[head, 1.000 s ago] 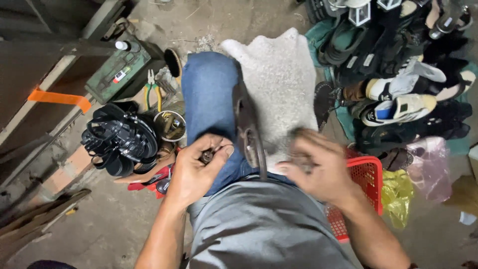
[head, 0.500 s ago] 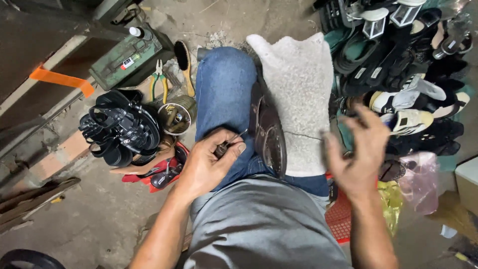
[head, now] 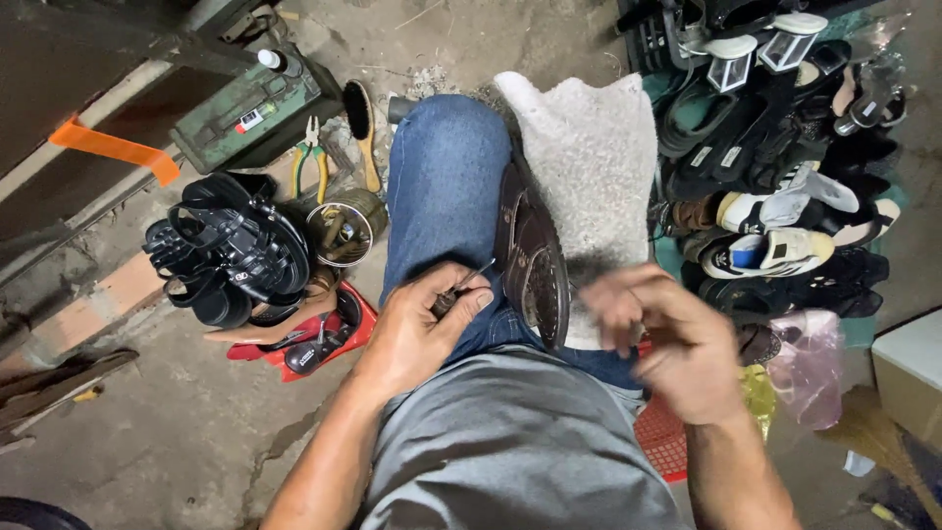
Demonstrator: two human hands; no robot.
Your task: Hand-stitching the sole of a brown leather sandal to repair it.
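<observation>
A dark brown shoe stands on edge between my knees, sole side facing right, wedged against my blue jeans and a grey cloth over my right leg. My left hand rests on my left thigh right beside the shoe, fingers pinched on a thin metal tool that points at the shoe's edge. My right hand is blurred, just right of the shoe, fingers curled; a thread cannot be made out in it.
On the floor to the left lie a pile of black sandals, a tin of small tools, pliers, a brush and a green metal box. Many shoes are stacked at the right. A red basket sits under my right arm.
My right hand swung out to the right, away from the shoe, and has now come back in close to it. My left hand stayed pinched by the shoe.
</observation>
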